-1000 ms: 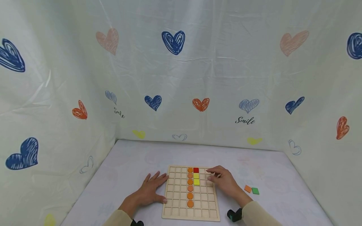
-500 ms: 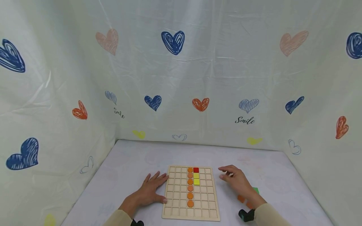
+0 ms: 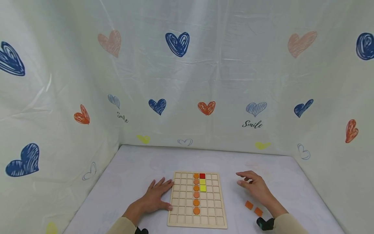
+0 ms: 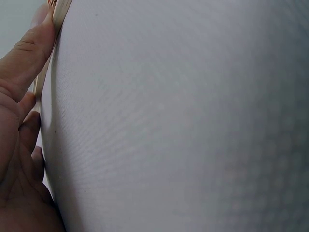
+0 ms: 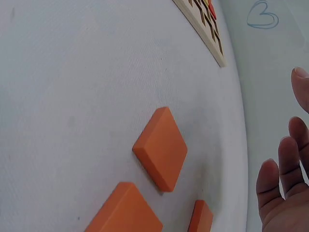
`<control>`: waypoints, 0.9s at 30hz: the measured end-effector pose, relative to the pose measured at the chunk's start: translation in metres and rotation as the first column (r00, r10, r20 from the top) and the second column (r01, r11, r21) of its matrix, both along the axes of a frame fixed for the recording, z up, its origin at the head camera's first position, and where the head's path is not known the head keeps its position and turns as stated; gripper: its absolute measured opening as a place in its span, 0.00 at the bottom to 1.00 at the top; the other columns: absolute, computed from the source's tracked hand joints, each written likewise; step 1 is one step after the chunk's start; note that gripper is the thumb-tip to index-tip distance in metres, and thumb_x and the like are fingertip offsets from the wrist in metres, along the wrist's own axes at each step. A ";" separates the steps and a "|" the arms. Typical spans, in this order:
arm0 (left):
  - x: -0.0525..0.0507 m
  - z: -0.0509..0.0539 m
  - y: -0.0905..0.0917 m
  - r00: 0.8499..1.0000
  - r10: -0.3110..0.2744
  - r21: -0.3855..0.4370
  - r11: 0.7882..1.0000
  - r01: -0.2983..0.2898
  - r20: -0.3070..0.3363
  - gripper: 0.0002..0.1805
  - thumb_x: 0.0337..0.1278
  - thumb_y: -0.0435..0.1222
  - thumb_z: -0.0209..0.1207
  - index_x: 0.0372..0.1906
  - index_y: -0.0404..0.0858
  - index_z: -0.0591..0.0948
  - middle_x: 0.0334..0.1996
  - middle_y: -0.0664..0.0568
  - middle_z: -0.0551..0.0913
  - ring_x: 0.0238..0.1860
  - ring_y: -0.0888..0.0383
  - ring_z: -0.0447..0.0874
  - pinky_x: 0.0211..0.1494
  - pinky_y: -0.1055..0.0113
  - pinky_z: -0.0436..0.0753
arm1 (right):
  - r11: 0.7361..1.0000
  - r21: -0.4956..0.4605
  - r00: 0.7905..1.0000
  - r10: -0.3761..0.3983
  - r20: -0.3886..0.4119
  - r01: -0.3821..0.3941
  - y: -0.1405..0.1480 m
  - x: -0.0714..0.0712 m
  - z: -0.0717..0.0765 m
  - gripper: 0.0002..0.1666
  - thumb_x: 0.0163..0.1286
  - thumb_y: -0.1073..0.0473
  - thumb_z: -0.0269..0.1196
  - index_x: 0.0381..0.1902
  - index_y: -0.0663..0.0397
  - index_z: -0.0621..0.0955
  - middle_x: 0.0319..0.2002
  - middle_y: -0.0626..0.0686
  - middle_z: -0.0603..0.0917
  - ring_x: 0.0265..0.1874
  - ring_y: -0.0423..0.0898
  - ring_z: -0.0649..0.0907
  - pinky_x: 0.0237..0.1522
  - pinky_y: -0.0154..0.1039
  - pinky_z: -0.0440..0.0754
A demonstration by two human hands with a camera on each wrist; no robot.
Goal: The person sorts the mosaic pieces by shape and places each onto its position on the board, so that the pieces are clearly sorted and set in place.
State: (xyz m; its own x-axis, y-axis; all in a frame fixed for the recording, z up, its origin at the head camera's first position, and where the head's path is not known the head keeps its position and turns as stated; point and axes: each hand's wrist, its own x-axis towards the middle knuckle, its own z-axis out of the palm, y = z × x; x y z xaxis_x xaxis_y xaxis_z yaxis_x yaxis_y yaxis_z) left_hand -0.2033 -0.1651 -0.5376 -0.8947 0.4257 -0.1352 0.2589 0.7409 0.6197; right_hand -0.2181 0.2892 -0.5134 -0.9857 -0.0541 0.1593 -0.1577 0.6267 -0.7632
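- Head: lower centre, the left hand [image 3: 156,197], grip released, touches the board [image 3: 182,203]; lower right, the right hand [image 3: 256,188], grip loose, above two orange tiles [image 3: 249,205].
- Left wrist: thumb [image 4: 29,55] against the board, upper left.
- Right wrist: three orange tiles, lower centre.

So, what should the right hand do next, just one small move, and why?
I'd probably lower the right hand toward the orange tile nearest the board: no piece shows in that hand, the tile lies loose on the table close by, and the left hand touches the board's edge.
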 end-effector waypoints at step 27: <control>0.000 0.000 0.000 1.000 0.001 -0.008 1.000 -0.001 0.015 0.59 0.43 0.58 0.78 0.81 0.43 0.67 0.82 0.47 0.64 0.86 0.38 0.46 0.86 0.34 0.35 | 0.973 0.204 0.992 -0.114 0.044 0.103 0.073 0.033 -0.004 0.22 0.68 0.51 0.75 0.58 0.50 0.88 0.55 0.52 0.85 0.45 0.45 0.76 0.36 0.32 0.76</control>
